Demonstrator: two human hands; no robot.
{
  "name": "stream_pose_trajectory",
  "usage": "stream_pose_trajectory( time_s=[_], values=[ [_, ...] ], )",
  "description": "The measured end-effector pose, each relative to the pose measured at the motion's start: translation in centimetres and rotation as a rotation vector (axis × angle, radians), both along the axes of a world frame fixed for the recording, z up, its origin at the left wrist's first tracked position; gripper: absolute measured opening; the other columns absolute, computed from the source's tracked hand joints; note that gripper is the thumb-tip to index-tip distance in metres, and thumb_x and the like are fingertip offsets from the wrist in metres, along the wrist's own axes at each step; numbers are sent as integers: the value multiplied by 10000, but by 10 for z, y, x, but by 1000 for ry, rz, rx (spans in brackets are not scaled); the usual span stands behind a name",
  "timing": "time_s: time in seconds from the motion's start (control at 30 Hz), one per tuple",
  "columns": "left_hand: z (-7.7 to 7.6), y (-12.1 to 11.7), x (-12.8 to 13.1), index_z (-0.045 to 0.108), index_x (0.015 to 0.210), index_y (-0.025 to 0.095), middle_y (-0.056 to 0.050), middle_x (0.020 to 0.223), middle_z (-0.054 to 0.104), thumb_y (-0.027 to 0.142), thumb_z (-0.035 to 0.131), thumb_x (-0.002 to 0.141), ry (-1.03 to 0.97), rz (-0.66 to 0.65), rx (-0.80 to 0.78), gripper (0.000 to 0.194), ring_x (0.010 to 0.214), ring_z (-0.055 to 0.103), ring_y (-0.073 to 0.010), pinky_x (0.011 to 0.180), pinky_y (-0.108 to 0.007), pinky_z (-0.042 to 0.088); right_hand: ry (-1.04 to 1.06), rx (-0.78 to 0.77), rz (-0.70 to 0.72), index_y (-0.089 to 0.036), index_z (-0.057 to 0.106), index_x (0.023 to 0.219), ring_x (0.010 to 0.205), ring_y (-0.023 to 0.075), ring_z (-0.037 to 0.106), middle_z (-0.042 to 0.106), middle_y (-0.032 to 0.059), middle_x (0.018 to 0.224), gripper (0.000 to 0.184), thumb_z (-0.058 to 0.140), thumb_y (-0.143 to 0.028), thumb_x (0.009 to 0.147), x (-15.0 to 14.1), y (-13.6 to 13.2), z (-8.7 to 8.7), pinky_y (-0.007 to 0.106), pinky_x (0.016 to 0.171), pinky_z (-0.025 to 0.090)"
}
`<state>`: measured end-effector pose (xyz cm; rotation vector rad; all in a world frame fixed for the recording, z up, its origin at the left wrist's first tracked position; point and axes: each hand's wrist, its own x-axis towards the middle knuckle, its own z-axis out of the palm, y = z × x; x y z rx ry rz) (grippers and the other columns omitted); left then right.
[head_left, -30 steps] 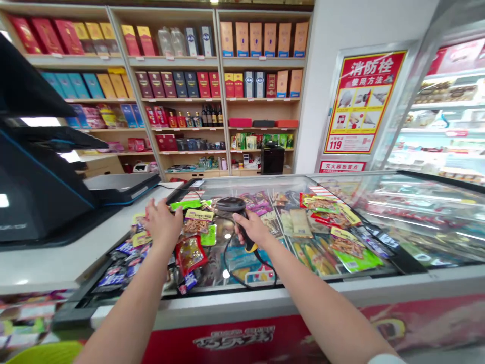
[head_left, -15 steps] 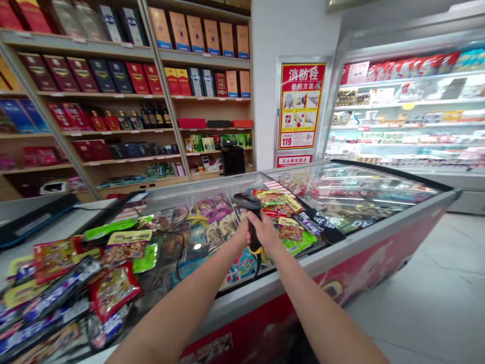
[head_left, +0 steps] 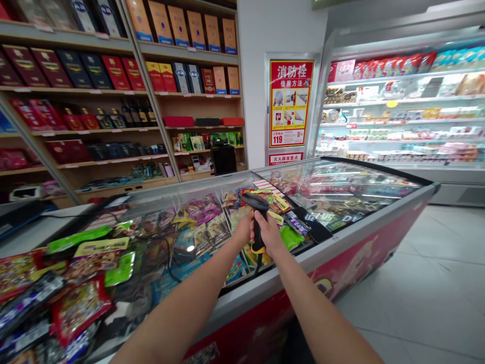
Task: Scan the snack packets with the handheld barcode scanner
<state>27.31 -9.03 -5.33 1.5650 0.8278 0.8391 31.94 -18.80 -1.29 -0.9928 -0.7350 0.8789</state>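
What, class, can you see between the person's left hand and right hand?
The upright scanner handle lies between the left hand and the right hand, as the head view shows.

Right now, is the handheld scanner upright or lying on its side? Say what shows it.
Upright. The scanner has its head on top, and its handle points down in the right hand.
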Motion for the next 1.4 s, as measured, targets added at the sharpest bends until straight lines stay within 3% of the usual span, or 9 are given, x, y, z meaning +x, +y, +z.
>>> stream_pose_trajectory(
  time_s=[0.07, 0.17, 0.27, 0.37, 0.57, 1.1, 1.4],
  values=[
    [13, 12, -16, 391, 547, 209, 51, 448, 388, 327, 538, 756, 64, 162, 164, 281, 449, 417, -108, 496, -242, 365, -26, 5, 23, -202, 469, 786, 327, 77, 460, 528, -69, 490, 397, 610, -568, 727, -1, 7, 3, 199, 325, 418],
    [28, 35, -48, 402, 584, 204, 49, 537, 432, 222, 563, 726, 107, 535, 360, 215, 553, 451, -116, 595, -251, 384, -71, 2, 63, -204, 466, 792, 332, 80, 467, 521, -78, 494, 411, 610, -581, 717, -4, 24, 8, 201, 325, 418],
    [33, 56, -80, 378, 610, 212, 48, 580, 429, 209, 543, 757, 93, 820, 370, 221, 606, 467, -129, 648, -267, 388, -131, -16, 103, -205, 463, 745, 331, 83, 460, 516, -68, 492, 395, 608, -572, 727, -7, 42, 9, 209, 324, 408],
    [32, 67, -99, 366, 632, 219, 46, 604, 432, 216, 537, 778, 78, 955, 368, 225, 622, 472, -138, 663, -277, 385, -194, -96, 138, -209, 455, 716, 336, 95, 460, 507, -56, 484, 369, 593, -549, 758, -11, 49, 4, 228, 330, 408],
    [29, 73, -103, 376, 657, 224, 33, 627, 454, 194, 546, 777, 99, 982, 410, 211, 638, 488, -155, 673, -290, 384, -296, -195, 294, -212, 469, 756, 358, 104, 481, 528, -53, 516, 340, 631, -510, 749, -9, 41, -6, 237, 346, 421],
    [26, 72, -102, 349, 653, 221, 43, 644, 437, 215, 526, 791, 98, 991, 336, 224, 647, 476, -134, 719, -285, 403, -229, -198, 293, -198, 471, 768, 349, 92, 477, 538, -61, 499, 370, 628, -531, 737, -8, 34, -7, 217, 332, 418],
    [32, 65, -102, 358, 651, 223, 33, 646, 460, 220, 515, 803, 97, 966, 319, 219, 659, 487, -144, 718, -288, 403, -194, -207, 315, -194, 478, 748, 341, 92, 469, 530, -58, 488, 381, 635, -540, 732, -11, 35, -5, 216, 328, 406]
  ],
)
